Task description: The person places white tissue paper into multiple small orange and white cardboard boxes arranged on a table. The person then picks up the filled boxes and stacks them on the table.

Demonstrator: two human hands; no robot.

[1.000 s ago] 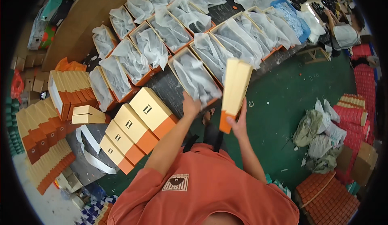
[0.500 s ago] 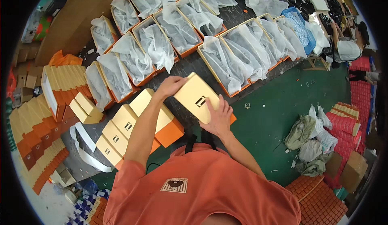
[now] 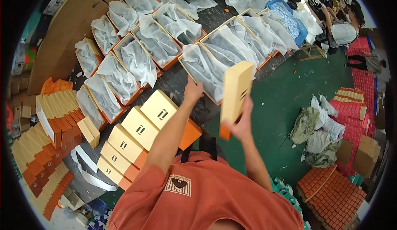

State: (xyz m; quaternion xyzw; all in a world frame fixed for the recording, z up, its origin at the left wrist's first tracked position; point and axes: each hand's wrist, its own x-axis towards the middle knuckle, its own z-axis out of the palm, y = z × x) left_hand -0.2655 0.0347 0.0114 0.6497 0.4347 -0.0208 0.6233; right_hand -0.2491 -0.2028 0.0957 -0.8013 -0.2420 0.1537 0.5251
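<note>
A cream shoebox lid [image 3: 233, 91] with an orange end is tilted up on edge in my right hand [image 3: 243, 120], its fingers and thumb closed round its lower part. My left hand [image 3: 193, 92] is at the outer side of an open shoebox [image 3: 180, 60], its fingers closed at the wall and partly hidden. White tissue paper [image 3: 200, 62] fills that box and covers what is inside. Left of my left forearm, closed cream and orange shoeboxes [image 3: 140, 124] stand in a slanting row on the table.
More open shoeboxes [image 3: 138, 87] with tissue crowd the dark table. Stacked cream and orange lids [image 3: 62, 114] stand at the left. A blue basket [image 3: 301, 33] is at the far right, near another person [image 3: 343, 33]. Sacks [image 3: 318, 137] lie on the green floor.
My left hand has let go of the lid and moved to the open shoebox. My right hand has carried the lid rightward and turned it on edge. The view has shifted.
</note>
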